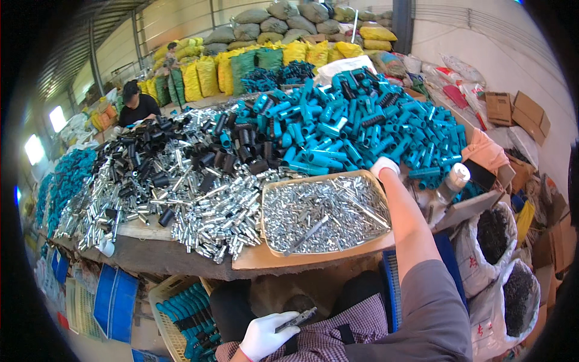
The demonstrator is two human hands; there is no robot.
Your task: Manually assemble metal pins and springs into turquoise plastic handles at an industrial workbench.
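My left hand [268,335], in a white glove, is low over my lap. Its fingers are closed round a dark grey metal part [297,319], long and narrow, that points up to the right. My right arm stretches out across the table, and my gloved right hand [385,166] is at the front edge of a heap of teal plastic tubes [338,123]. Its fingers are turned away, so what they grip, if anything, is hidden. Just beside that hand stands a pale tray [265,226] full of small metal pins [325,208], with a flat metal strip [307,234] lying on them.
Silvery metal parts [208,226] and black sleeves [145,142] cover the table's left side. A metal cylinder [455,178] stands at the right. Below are a crate of teal handles [190,320], blue bins [114,301] and white sacks [482,259]. Another person [139,105] works at the far left.
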